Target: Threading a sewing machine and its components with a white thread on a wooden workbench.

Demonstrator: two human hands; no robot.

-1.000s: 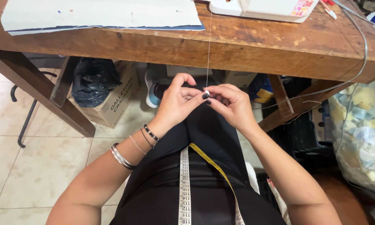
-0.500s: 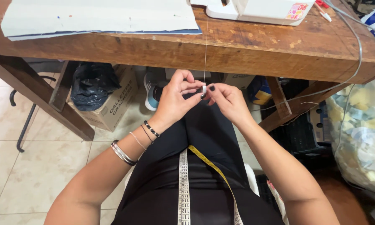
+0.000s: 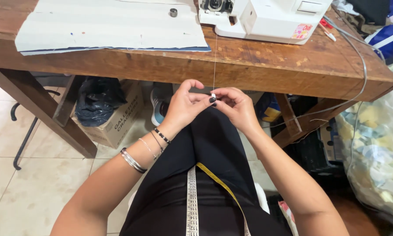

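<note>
Both hands meet just below the front edge of the wooden counter (image 3: 266, 65), over the person's lap. The left hand (image 3: 184, 107) and the right hand (image 3: 236, 107) touch at the fingertips. Together they pinch a tiny white piece (image 3: 213, 95) between them. It is too small to tell what it is. A thin thread (image 3: 215, 61) goes straight up from the tiny piece, past the counter's front edge, to the white sewing machine (image 3: 266, 17) at the back of the counter. A pale sheet of cloth (image 3: 109, 24) lies flat on the left part of the counter. A measuring tape (image 3: 192, 196) hangs down over the person's black clothes. Under the counter sits a cardboard box (image 3: 118, 122) with a dark bag in it.
</note>
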